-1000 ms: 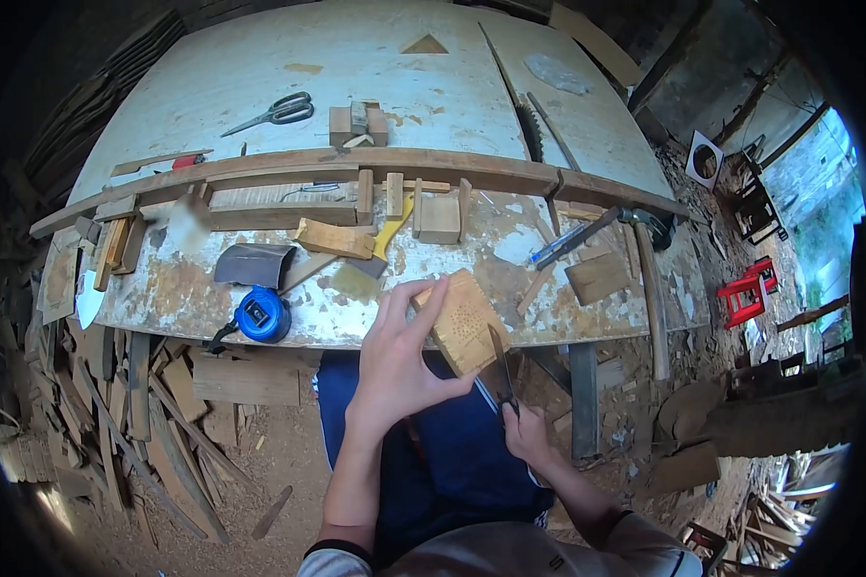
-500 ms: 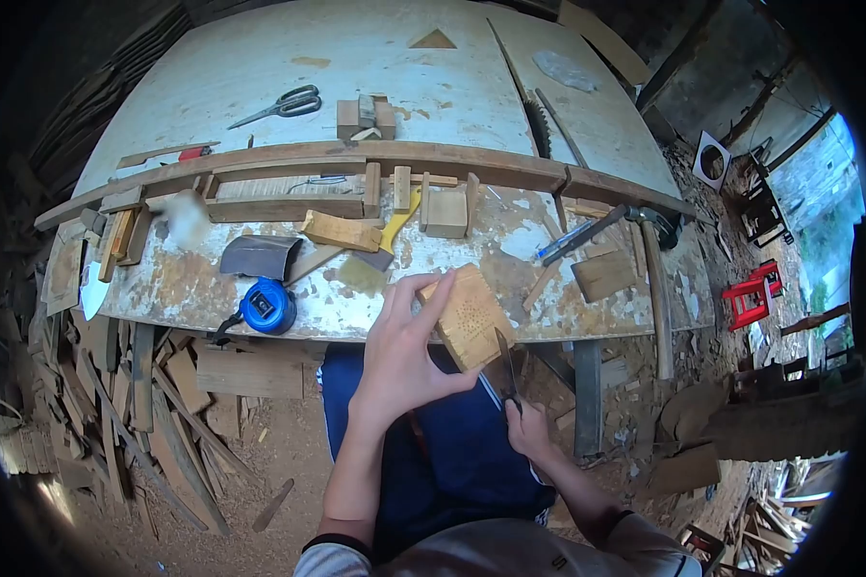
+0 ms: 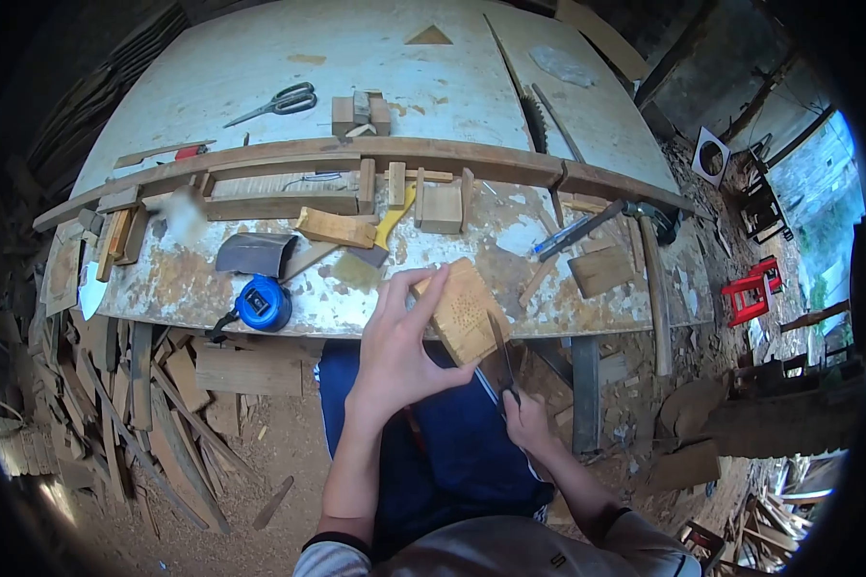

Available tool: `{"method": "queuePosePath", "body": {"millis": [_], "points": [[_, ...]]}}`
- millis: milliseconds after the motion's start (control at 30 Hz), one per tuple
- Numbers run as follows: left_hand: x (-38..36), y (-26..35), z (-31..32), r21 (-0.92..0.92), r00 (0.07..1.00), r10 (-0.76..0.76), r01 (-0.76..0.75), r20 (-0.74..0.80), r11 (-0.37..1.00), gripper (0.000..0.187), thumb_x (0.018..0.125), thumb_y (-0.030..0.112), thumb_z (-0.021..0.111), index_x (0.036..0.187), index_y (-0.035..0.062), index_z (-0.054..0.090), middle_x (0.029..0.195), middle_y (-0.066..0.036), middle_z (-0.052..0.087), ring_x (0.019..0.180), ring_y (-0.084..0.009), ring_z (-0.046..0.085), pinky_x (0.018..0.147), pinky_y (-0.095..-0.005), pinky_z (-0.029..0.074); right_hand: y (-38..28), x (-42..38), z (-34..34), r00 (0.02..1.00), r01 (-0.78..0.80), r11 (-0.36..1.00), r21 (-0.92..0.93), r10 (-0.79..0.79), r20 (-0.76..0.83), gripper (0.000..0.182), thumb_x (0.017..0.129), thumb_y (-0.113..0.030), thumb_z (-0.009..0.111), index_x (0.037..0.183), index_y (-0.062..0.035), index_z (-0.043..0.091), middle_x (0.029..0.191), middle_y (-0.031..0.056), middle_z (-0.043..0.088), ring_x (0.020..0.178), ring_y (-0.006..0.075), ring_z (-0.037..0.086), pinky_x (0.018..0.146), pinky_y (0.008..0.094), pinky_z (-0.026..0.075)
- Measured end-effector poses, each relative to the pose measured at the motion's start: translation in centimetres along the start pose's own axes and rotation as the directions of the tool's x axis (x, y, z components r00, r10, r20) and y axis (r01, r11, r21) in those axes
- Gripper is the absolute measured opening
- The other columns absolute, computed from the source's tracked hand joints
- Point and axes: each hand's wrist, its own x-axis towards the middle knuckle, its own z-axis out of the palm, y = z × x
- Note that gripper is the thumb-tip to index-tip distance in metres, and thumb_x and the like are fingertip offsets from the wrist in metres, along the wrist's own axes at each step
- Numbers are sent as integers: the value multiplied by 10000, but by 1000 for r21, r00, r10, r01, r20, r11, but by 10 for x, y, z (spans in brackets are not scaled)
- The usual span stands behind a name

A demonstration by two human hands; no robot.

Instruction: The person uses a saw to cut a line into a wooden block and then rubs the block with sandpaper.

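Observation:
My left hand (image 3: pixel 399 351) is wrapped round the edges of a small light wooden block (image 3: pixel 467 313), thumb at the lower corner and fingers on the upper left side. The block's face carries many small dark dots, and its edge looks notched. In my right hand (image 3: pixel 529 423) is a slim, dark-bladed knife (image 3: pixel 503 361), its handle in my closed fist. The blade points up and overlaps the block's right side. Both hands are over my lap at the front edge of the workbench (image 3: pixel 346 322).
On the bench lie a blue tape measure (image 3: pixel 263 303), a curved dark piece (image 3: pixel 255 254), a yellow-handled brush (image 3: pixel 390 226), a hammer (image 3: pixel 654 260) and wood offcuts. Behind a long wooden rail (image 3: pixel 452 152) are scissors (image 3: pixel 279 103). Scrap wood (image 3: pixel 154 423) covers the floor at left.
The knife has slid slightly upward along the block's right side, with my right hand rising a little. My left hand keeps its hold on the block.

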Motion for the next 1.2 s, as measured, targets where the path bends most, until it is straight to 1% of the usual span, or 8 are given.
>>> {"method": "queuePosePath", "body": {"millis": [167, 300, 500, 600, 767, 900, 1033, 1200], "points": [[-6, 1, 3, -10, 1000, -9, 9, -5, 1000, 1149, 601, 279, 1021, 1642, 71, 580, 1448, -163, 599, 1349, -390, 610, 1112, -480, 559, -32, 14, -13, 998, -31, 999, 40, 29, 58, 231, 1126, -137, 609, 964, 12, 681, 812, 285, 675, 778, 523, 700, 694, 557, 535], [0, 1, -1, -7, 1000, -3, 3, -15, 1000, 1142, 598, 279, 1022, 1633, 69, 587, 1439, -164, 605, 1341, -393, 610, 1112, -478, 558, 22, -9, 5, 999, -48, 999, 14, 48, 24, 233, 1129, -145, 611, 963, 3, 682, 823, 284, 678, 798, 524, 705, 712, 564, 537], [-4, 0, 4, -8, 1000, -9, 9, -25, 1000, 1141, 574, 278, 1024, 1618, 67, 615, 1438, -163, 610, 1308, -372, 643, 1103, -458, 557, -32, 15, -5, 999, -46, 998, 36, 46, -1, 229, 1122, -135, 613, 955, 6, 678, 799, 274, 672, 780, 512, 713, 683, 540, 542], [-1, -1, 3, -13, 999, -21, 20, -26, 1000, 1139, 577, 288, 1023, 1622, 77, 623, 1437, -164, 614, 1294, -358, 659, 1105, -450, 555, 26, -6, 10, 1000, -4, 1000, 10, 4, 1, 226, 1122, -127, 613, 953, 9, 676, 790, 267, 673, 778, 510, 715, 684, 540, 541], [-1, 1, 1, 16, 999, -33, 33, -23, 999, 1138, 580, 286, 1021, 1626, 81, 621, 1425, -166, 618, 1290, -358, 663, 1096, -446, 564, -21, 20, -9, 999, -20, 1000, -2, 20, 35, 241, 1121, -148, 606, 947, 1, 678, 790, 260, 689, 778, 513, 716, 708, 555, 553], [0, -2, 2, -16, 1000, -3, 2, -24, 1000, 1144, 583, 288, 1022, 1629, 79, 609, 1420, -168, 612, 1306, -372, 644, 1096, -458, 564, 32, 1, 5, 1000, 22, 999, -45, -22, 5, 252, 1122, -160, 611, 949, 12, 674, 788, 268, 685, 784, 517, 715, 707, 561, 550], [-5, 0, 4, -6, 1000, -6, 6, -20, 1000, 1154, 602, 293, 1024, 1643, 76, 576, 1426, -170, 599, 1333, -394, 610, 1087, -476, 564, -36, 28, -14, 1000, 0, 1000, 12, -1, 15, 208, 1107, -115, 612, 965, 20, 682, 792, 279, 682, 772, 518, 721, 681, 542, 548], [-2, 2, 4, -28, 998, -37, 35, -47, 999, 1117, 566, 276, 1019, 1598, 71, 643, 1415, -170, 628, 1297, -368, 656, 1109, -448, 555, 12, 13, 4, 995, 94, 995, -30, -95, -33, 200, 1105, -99, 612, 960, 25, 674, 776, 276, 672, 752, 515, 719, 654, 541, 539]]}}
